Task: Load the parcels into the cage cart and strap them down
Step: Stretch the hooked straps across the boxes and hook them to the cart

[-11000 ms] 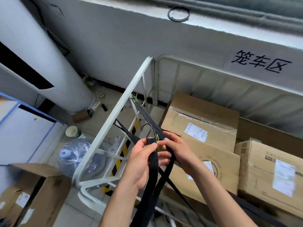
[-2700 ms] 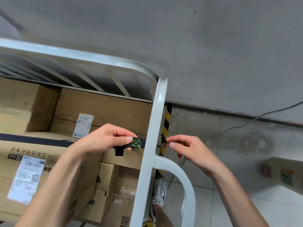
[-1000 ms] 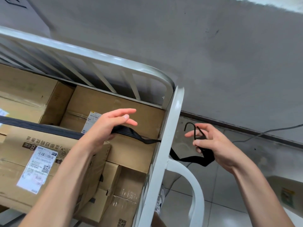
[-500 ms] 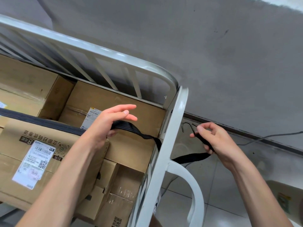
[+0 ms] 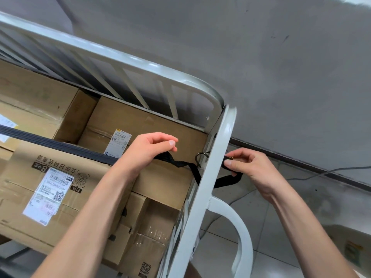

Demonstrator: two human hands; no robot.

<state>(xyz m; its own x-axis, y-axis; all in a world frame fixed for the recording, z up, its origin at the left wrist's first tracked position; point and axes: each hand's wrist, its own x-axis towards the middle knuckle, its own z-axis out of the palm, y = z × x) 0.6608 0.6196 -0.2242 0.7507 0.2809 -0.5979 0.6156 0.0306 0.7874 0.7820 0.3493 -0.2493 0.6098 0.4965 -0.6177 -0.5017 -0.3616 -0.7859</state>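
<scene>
Strap (image 5: 180, 163) spans L hand (image 5: 148, 151) to R hand (image 5: 251, 167)

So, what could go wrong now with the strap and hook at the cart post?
1. The hook hangs beside the white post, seemingly not caught on anything; if the right hand lets go, the strap may slip back.
2. The strap is twisted just past the left hand, so it may grip the boxes poorly.

Lit softly and evenly from above. Bright sheen along the top of the white cart frame (image 5: 144, 64); dimmer below it, in its shade. Bowed by the wide lens toward the edges; slightly soft there.
</scene>
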